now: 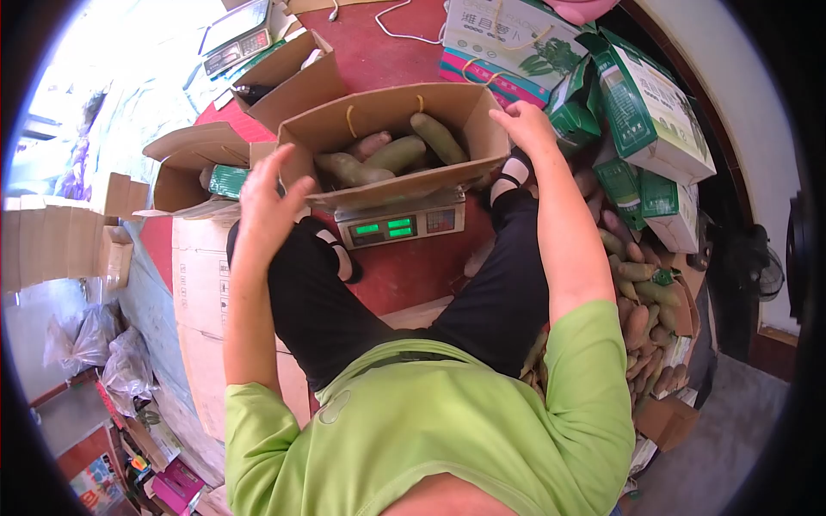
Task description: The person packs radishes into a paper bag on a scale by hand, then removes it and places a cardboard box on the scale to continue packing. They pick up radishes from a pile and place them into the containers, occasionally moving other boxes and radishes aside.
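An open cardboard box (404, 187) with yellow cord handles stands on a digital scale (400, 225) between my feet. Inside lie several green radishes (397, 155), some pinkish. My left hand (268, 196) is at the box's left end, thumb and fingers apart, with nothing in it. At the opposite end, my right hand (527, 127) hovers by the upper right corner, its fingers loosely spread and bent toward the rim. The scale's display glows green; the digits are too small to read.
Loose radishes (641, 322) are heaped at my right, below green-and-white printed cartons (654, 112). Another open box (202, 168) stands to the left, and a box (297, 82) beside a second scale (237, 39) sits at the back left. A fan (766, 267) is far right.
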Tool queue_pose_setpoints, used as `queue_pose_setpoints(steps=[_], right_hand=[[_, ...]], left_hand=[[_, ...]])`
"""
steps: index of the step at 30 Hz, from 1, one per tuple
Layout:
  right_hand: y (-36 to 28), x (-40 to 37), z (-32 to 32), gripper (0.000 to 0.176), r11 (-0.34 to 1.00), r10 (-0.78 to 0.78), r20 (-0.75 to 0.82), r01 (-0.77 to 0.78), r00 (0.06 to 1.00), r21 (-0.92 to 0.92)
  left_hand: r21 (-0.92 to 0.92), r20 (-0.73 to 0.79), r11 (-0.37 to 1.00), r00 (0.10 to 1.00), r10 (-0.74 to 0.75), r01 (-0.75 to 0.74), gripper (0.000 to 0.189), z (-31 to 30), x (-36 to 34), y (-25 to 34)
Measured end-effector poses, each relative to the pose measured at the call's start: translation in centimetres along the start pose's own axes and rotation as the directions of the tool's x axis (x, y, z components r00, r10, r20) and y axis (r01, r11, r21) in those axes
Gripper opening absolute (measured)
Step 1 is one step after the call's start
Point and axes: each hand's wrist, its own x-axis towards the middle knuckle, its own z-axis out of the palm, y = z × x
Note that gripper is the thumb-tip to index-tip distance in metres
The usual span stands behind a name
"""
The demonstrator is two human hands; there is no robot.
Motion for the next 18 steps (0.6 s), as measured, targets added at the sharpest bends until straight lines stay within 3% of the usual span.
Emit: queue_pose_setpoints(steps=[1,3,5,7,9,12,16,18], right_hand=[[-0.5,-0.3,-0.3,0.055,1.0,-0.01,0.0,0.01,1.0,0.004],[-1.3,-1.1,-1.0,0.054,0.992,0.018,0.095,-0.006,0.995,-0.126],[-1.4,-1.1,-0.6,0.049,0.985,-0.013,0.087,0.028,0.996,-0.172],[-1.3,-0.7,0.0,0.044,0.968,-0.025,0.046,0.035,0.999,-0.248],[-1.5,-0.5,0.2,0.042,0.96,-0.04,0.055,0.054,0.998,-0.273],[-2.5,-0.8,-0.3,0.041,0.954,-0.032,0.076,0.053,0.997,-0.296],[-2.6,-0.8,-0.3,0.038,0.953,-0.046,0.06,0.062,0.997,-0.296],[-3.2,-1.4,-0.8,0.036,0.961,-0.059,0.034,0.066,0.998,-0.267]], left_hand=[[0.058,-0.065,0.998,0.997,-0.028,0.032,0.047,-0.9,0.9,-0.5],[0.152,-0.071,0.971,0.982,-0.175,0.184,0.045,-1.9,2.7,-2.3],[0.216,-0.09,0.948,0.971,-0.219,0.234,0.045,-1.7,4.3,-4.7],[0.353,0.24,0.87,0.865,-0.44,0.345,0.053,-0.9,5.9,-7.3],[0.261,0.44,0.892,0.777,-0.45,0.369,0.062,0.6,6.7,-8.9],[0.327,0.537,0.861,0.673,-0.508,0.389,0.058,1.9,7.7,-8.9],[0.518,0.361,0.777,0.732,-0.578,0.359,0.047,1.9,7.6,-6.7],[0.494,0.347,0.786,0.745,-0.57,0.371,0.047,1.5,7.3,-7.1]])
